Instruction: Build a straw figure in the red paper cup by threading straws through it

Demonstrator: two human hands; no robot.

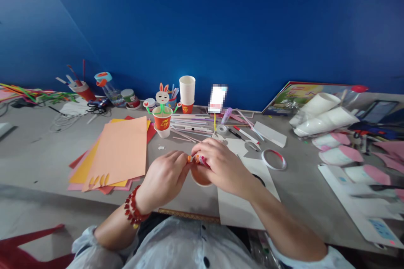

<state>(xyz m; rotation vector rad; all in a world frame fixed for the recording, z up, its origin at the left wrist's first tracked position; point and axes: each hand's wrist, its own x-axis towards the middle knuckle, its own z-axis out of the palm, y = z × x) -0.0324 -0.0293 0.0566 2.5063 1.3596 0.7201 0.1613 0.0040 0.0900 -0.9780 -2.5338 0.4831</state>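
Observation:
Near the front edge of the table, my left hand [164,178] and my right hand [222,166] meet over a paper cup [202,178] whose pale rim faces me. The fingers of both hands are closed around its far side. Small orange pieces [190,158] show between my fingertips, with a bit of pink beside them; what they belong to is mostly hidden. Just beyond my hands stands a red cup [162,122] bearing a rabbit face [162,94] and green arms. White paper [243,208] lies under my right forearm.
Stacked coloured paper [123,147] lies to the left. Pens and sticks [192,122] spread behind my hands, near a stack of white cups [187,88]. A white tape roll [274,159], wrapped cups [326,122] and a white power strip [334,180] are on the right.

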